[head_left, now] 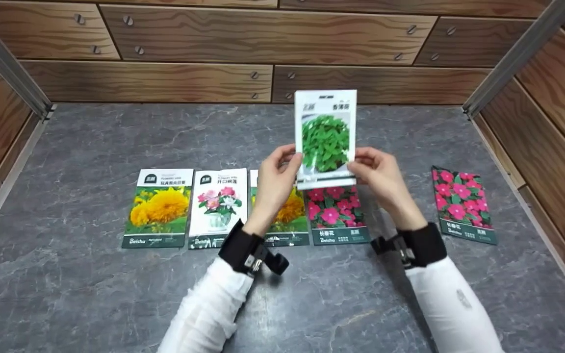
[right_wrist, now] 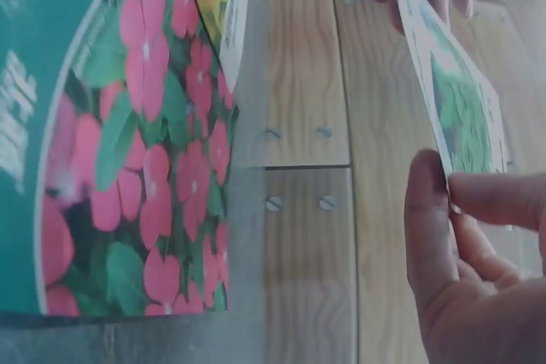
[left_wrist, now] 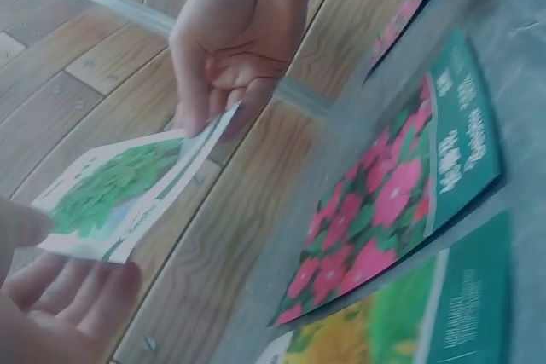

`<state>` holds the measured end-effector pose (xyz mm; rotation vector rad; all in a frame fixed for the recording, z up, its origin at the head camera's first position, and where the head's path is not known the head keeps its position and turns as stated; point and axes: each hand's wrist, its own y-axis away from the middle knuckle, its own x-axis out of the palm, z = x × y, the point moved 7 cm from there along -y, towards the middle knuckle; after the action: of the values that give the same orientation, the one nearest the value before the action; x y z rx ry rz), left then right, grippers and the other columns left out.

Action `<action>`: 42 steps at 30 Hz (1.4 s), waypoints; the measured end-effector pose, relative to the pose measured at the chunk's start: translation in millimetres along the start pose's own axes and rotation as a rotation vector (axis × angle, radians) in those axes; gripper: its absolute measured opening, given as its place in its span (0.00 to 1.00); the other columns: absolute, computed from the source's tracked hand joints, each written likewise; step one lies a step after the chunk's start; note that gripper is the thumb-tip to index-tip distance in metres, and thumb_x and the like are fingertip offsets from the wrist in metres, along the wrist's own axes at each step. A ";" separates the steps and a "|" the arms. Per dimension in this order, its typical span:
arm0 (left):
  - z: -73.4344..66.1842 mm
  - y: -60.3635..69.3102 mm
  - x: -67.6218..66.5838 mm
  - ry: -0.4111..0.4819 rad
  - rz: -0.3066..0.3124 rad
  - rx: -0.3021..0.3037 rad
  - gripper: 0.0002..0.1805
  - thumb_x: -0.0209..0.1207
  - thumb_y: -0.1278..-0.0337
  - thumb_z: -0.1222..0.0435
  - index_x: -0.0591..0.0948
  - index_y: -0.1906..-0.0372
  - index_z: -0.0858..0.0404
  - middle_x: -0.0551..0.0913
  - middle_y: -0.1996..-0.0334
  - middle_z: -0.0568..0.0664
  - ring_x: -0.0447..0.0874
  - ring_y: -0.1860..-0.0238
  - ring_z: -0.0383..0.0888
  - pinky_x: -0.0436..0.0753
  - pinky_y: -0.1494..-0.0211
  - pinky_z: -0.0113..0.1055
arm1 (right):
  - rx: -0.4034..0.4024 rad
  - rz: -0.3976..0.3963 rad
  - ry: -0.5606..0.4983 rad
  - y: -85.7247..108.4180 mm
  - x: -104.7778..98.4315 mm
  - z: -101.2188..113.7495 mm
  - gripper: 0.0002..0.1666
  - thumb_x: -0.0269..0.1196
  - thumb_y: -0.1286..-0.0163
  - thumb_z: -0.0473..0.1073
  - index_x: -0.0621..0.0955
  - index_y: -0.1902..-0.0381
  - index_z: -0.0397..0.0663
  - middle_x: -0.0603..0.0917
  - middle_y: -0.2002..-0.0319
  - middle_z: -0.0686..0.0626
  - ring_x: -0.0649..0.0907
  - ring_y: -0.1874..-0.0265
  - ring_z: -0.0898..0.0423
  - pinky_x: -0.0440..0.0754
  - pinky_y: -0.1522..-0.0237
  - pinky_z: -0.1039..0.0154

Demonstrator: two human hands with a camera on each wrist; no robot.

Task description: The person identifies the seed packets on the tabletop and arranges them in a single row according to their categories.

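A white seed packet with a green leafy plant on its front point(head_left: 325, 142) is held up above the table, its face toward the head camera. My left hand point(head_left: 278, 181) pinches its lower left edge between thumb and fingers. At the lower right edge, my right hand point(head_left: 383, 179) grips it the same way. Both wrist views show the leafy packet point(left_wrist: 119, 185) clasped between the two hands. Below it on the table lies a pink-flower packet point(head_left: 336, 215), its top hidden by the held one. Beside that is a yellow-flower packet point(head_left: 287, 215), partly covered by my left hand.
Farther left lie a packet with a potted pink-and-white flower point(head_left: 219, 206) and another yellow-flower packet point(head_left: 159, 208). Apart at the right rests a second pink-flower packet point(head_left: 463, 203), slightly turned. Wood-patterned walls point(head_left: 263, 39) enclose the grey marbled table point(head_left: 91, 294) at the back and sides.
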<state>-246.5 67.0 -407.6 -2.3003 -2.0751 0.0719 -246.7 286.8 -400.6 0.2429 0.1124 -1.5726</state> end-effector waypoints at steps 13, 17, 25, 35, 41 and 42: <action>2.2 26.3 3.4 0.033 -0.016 0.022 0.15 0.56 0.22 0.67 0.82 0.39 0.69 0.86 0.51 0.63 0.86 0.64 0.37 0.70 0.70 0.26 | -0.149 0.012 0.202 32.8 -12.4 20.0 0.23 0.62 0.22 0.35 0.77 0.34 0.27 0.89 0.60 0.54 0.88 0.65 0.68 0.92 0.57 0.67; 1.5 29.4 8.3 0.018 -0.003 0.029 0.15 0.57 0.23 0.67 0.82 0.40 0.69 0.86 0.52 0.63 0.90 0.60 0.45 0.73 0.69 0.25 | -0.155 -0.013 0.167 36.5 -23.1 22.1 0.24 0.61 0.21 0.36 0.76 0.33 0.27 0.87 0.64 0.65 0.88 0.65 0.66 0.92 0.58 0.69; -0.3 30.6 13.2 0.003 0.018 0.027 0.14 0.59 0.26 0.69 0.84 0.43 0.70 0.88 0.55 0.63 0.89 0.65 0.41 0.73 0.72 0.23 | -0.121 -0.008 0.169 35.1 -19.0 21.9 0.23 0.60 0.21 0.36 0.77 0.34 0.27 0.87 0.63 0.68 0.88 0.64 0.67 0.92 0.59 0.68; 2.4 29.7 17.3 -0.013 0.029 0.017 0.13 0.59 0.27 0.69 0.85 0.45 0.71 0.89 0.56 0.62 0.84 0.70 0.35 0.73 0.75 0.22 | -0.129 -0.012 0.176 35.8 -16.3 19.3 0.18 0.61 0.24 0.32 0.78 0.41 0.25 0.87 0.68 0.67 0.87 0.69 0.67 0.91 0.62 0.70; 3.7 30.5 19.1 -0.028 0.036 0.010 0.12 0.59 0.27 0.69 0.85 0.47 0.71 0.88 0.58 0.61 0.83 0.70 0.34 0.71 0.74 0.23 | -0.117 -0.013 0.185 36.7 -18.3 18.9 0.19 0.62 0.25 0.31 0.78 0.41 0.25 0.87 0.68 0.68 0.87 0.69 0.68 0.91 0.61 0.71; 4.3 30.9 19.6 -0.030 0.038 0.003 0.12 0.59 0.27 0.69 0.85 0.47 0.71 0.88 0.58 0.61 0.82 0.71 0.35 0.70 0.75 0.23 | -0.113 -0.012 0.183 37.1 -18.9 19.1 0.19 0.62 0.25 0.31 0.78 0.41 0.24 0.87 0.68 0.68 0.87 0.69 0.68 0.91 0.61 0.71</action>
<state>-214.1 83.3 -414.0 -2.3520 -2.0430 0.1110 -211.3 300.3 -374.8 0.2975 0.3457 -1.5486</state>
